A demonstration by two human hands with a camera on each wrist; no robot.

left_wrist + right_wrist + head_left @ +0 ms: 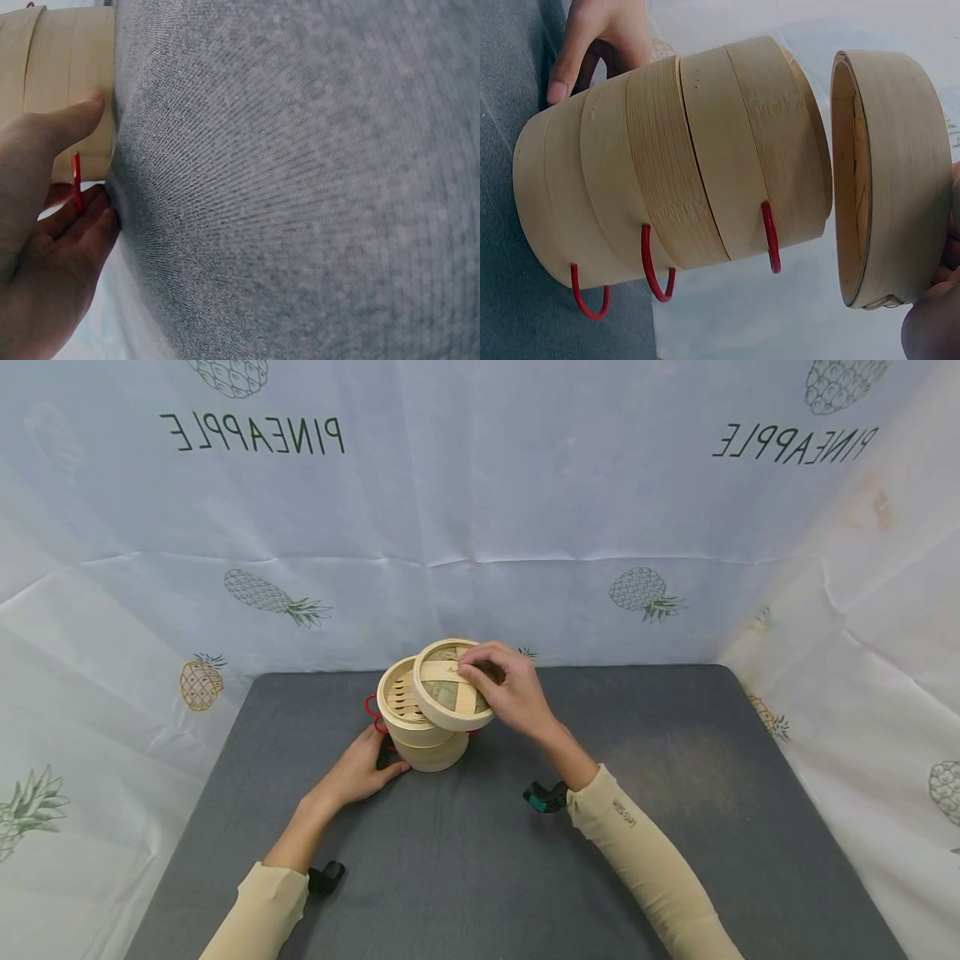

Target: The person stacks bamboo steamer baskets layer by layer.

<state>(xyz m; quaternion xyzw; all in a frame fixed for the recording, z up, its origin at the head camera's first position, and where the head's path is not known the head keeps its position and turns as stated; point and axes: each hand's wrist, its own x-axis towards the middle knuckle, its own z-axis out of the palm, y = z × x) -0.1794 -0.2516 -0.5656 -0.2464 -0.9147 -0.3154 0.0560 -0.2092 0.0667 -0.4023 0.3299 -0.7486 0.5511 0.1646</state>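
A stacked bamboo steamer [430,757] with red loop handles stands near the table's back edge. Low at its left side, my left hand [356,770] holds it, thumb on the near wall and fingers round behind, as the left wrist view shows. Above the stack, my right hand [517,693] grips the crossed band on top of the round bamboo lid [453,718]. The lid is raised and shifted right, partly covering the upper tier, whose slatted floor [402,697] shows. In the right wrist view, a narrow gap separates the lid [904,180] from the upper tier's rim.
A dark grey cloth-covered table [465,877] lies under the steamer. Behind it hangs a pale curtain [480,510] with pineapple prints, and similar cloth lines both sides. Each wrist carries a small black device [327,877].
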